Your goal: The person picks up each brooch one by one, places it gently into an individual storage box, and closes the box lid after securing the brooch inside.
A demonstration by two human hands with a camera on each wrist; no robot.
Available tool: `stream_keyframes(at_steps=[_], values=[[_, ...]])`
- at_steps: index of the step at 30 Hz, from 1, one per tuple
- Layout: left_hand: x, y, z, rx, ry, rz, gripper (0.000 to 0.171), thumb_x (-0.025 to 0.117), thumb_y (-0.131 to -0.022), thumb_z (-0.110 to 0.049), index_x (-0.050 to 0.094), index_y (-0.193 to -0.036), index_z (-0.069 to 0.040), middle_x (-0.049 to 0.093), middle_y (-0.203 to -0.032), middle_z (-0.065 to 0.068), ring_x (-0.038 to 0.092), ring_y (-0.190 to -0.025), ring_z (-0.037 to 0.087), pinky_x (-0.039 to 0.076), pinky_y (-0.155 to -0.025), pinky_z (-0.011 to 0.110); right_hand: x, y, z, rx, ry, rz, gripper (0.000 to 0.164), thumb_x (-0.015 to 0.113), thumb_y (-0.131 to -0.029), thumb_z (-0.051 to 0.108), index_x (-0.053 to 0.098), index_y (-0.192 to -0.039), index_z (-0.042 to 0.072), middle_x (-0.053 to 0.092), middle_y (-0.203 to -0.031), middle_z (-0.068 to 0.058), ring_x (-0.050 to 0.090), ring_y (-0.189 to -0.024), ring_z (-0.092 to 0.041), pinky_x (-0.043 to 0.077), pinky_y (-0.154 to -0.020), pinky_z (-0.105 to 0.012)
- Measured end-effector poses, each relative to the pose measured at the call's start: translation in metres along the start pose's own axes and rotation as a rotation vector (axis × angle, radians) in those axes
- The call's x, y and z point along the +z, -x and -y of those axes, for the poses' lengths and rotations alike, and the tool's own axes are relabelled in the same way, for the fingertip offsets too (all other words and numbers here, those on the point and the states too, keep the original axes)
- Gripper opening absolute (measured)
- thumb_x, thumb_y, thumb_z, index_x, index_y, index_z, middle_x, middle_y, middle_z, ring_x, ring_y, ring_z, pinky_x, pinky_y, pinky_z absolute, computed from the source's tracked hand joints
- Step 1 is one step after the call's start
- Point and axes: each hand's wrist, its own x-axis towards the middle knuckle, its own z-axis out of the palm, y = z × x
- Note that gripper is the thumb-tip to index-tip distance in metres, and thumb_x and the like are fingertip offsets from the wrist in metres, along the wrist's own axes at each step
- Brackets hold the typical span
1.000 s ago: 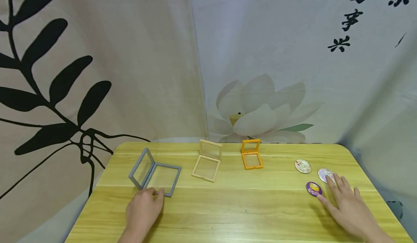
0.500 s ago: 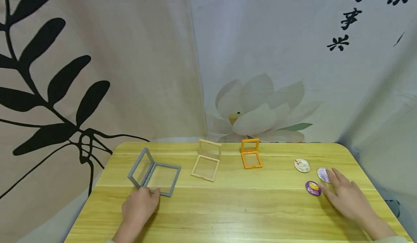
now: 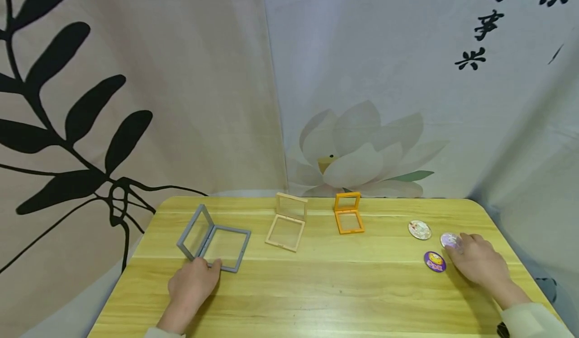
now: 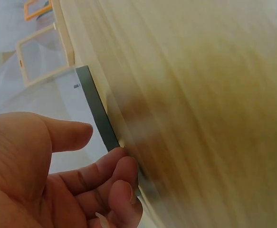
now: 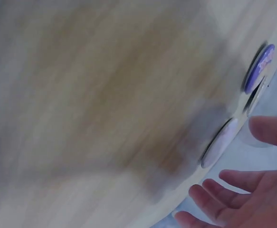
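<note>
My left hand (image 3: 193, 283) rests at the near edge of a grey hinged display frame (image 3: 206, 241) with clear film windows, which stands propped apart on the table. In the left wrist view, loosely bent fingertips touch that frame's dark outer edge (image 4: 98, 110); the thumb stays apart from them. On the right, my right hand (image 3: 480, 261) hovers over a round lilac badge (image 3: 451, 241), partly covering it. The right wrist view shows its fingers spread, with a gap to the badge (image 5: 219, 144). Beside it lie a purple badge with a yellow figure (image 3: 435, 261) and a pale patterned badge (image 3: 419, 230).
A cream hinged frame (image 3: 291, 220) and a smaller orange hinged frame (image 3: 347, 211) stand unfolded along the back of the wooden table (image 3: 344, 292). Behind the table hangs a printed curtain (image 3: 217, 101).
My right hand has drawn its fingers in and shifted slightly up over the lilac badge, moving off the purple one. My left hand stays at the grey frame, shifted slightly left.
</note>
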Motion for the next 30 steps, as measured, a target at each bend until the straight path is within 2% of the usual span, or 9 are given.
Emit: stream_keyframes(at_steps=[7,15,20,25,30], values=[[0.001,-0.003,-0.001,-0.002,0.008,-0.003,0.054,0.055,-0.105,-0.038,0.049,-0.057,-0.013,0.042,-0.052,0.000,0.036,-0.046,0.014,0.028,-0.044,0.029,0.000,-0.006,0.000,0.026,-0.012,0.041,0.080,0.054,-0.104,0.051,0.048,-0.134,-0.023,0.049,-0.126,-0.045,0.049,-0.113,-0.065,0.045,-0.085,-0.074],[0.002,-0.005,0.001,0.011,-0.005,-0.004,0.050,0.055,-0.105,-0.038,0.050,-0.062,-0.012,0.045,-0.055,0.003,0.039,-0.048,0.015,0.030,-0.045,0.031,0.002,-0.011,0.000,-0.002,-0.003,0.035,0.073,0.061,-0.101,0.043,0.050,-0.131,-0.023,0.053,-0.121,-0.044,0.051,-0.108,-0.063,0.046,-0.085,-0.072],[0.004,-0.004,0.004,0.005,-0.025,-0.001,0.048,0.055,-0.104,-0.038,0.050,-0.064,-0.012,0.045,-0.056,0.003,0.039,-0.049,0.015,0.031,-0.046,0.032,0.003,-0.013,-0.002,-0.011,0.015,0.037,0.077,0.062,-0.101,0.047,0.051,-0.128,-0.024,0.054,-0.116,-0.043,0.052,-0.105,-0.061,0.047,-0.081,-0.071],[0.003,-0.002,0.004,-0.010,-0.026,0.008,0.043,0.057,-0.103,-0.038,0.056,-0.071,-0.009,0.048,-0.061,0.006,0.046,-0.053,0.021,0.036,-0.049,0.038,0.003,-0.015,-0.006,-0.037,0.036,0.017,0.075,0.063,-0.100,0.047,0.055,-0.123,-0.024,0.056,-0.108,-0.039,0.055,-0.100,-0.058,0.048,-0.078,-0.070],[0.001,0.002,0.002,-0.007,-0.022,0.021,0.040,0.058,-0.102,-0.036,0.060,-0.076,-0.007,0.050,-0.063,0.007,0.050,-0.055,0.024,0.039,-0.050,0.040,0.003,-0.017,-0.011,-0.054,0.022,0.019,0.074,0.062,-0.101,0.047,0.056,-0.119,-0.025,0.057,-0.105,-0.038,0.056,-0.099,-0.057,0.048,-0.082,-0.069]])
